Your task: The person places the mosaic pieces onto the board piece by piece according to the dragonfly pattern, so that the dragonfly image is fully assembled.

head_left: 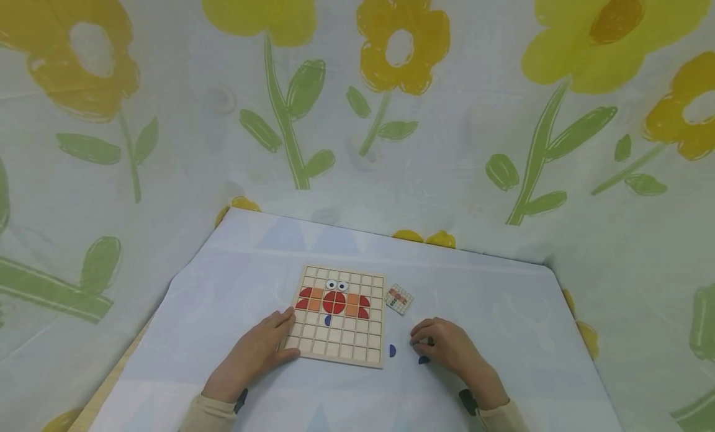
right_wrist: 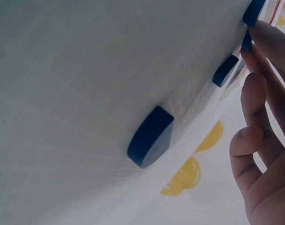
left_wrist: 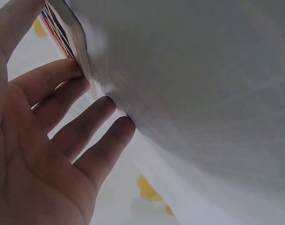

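Observation:
A wooden grid board (head_left: 346,342) lies on the table, bearing red, orange and eye-patterned pieces with a blue piece (head_left: 328,320) below them. My left hand (head_left: 259,345) rests at the board's left edge, fingertips along the side and thumb near its front corner. In the left wrist view the fingers are loosely extended. Right of the board, my right hand (head_left: 447,343) pinches a small blue piece (right_wrist: 247,41) between thumb and forefinger, low over the table. Loose blue pieces (head_left: 392,351) lie about it, one (head_left: 423,360) partly hidden under the hand.
A small pattern card (head_left: 399,298) showing a similar design lies right of the board's upper part. The pale cloth-covered table (head_left: 491,308) meets a flower-printed curtain (head_left: 436,146) at the back and sides. In the right wrist view a blue piece (right_wrist: 151,138) lies nearest the camera.

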{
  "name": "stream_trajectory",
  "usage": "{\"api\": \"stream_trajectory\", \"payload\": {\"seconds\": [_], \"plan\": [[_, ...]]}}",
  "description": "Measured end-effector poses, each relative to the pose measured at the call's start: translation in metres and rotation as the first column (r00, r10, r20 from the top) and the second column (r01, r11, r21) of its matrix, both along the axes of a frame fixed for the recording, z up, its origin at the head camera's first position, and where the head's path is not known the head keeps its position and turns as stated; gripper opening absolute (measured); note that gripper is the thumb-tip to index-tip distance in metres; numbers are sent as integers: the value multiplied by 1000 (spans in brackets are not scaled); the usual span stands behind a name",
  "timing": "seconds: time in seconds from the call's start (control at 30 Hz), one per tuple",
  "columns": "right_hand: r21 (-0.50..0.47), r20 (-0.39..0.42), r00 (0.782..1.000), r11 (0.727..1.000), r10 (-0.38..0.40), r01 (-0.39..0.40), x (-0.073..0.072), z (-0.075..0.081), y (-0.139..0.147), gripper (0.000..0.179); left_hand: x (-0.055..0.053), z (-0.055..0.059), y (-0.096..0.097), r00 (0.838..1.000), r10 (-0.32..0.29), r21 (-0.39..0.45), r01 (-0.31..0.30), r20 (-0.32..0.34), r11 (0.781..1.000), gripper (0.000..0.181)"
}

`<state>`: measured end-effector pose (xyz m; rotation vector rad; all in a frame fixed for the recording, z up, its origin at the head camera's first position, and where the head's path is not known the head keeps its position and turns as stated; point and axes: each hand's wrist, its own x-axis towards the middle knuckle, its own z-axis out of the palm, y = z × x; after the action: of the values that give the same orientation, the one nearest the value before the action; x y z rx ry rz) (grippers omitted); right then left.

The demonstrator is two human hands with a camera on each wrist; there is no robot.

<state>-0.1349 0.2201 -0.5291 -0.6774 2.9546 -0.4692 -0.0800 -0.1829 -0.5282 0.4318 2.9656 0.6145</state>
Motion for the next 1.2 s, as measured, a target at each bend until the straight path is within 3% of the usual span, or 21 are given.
{"api": "stream_trajectory", "payload": {"seconds": [0.77,1.03,1.2], "plan": [[-19,20,1000,1000,13,-12,-1,2,0,17,1,-1,1,999,23,6,-23,31,1000,80],[-42,-53,998,999,26,-28,0,4,-4,19,0,-3,1,1000,19,-2,-19,16,1000,80],[-119,-162,985,990,54,-74,3,9,-12,21,1,-2,1,999,22,2,-23,22,1000,81]]}}
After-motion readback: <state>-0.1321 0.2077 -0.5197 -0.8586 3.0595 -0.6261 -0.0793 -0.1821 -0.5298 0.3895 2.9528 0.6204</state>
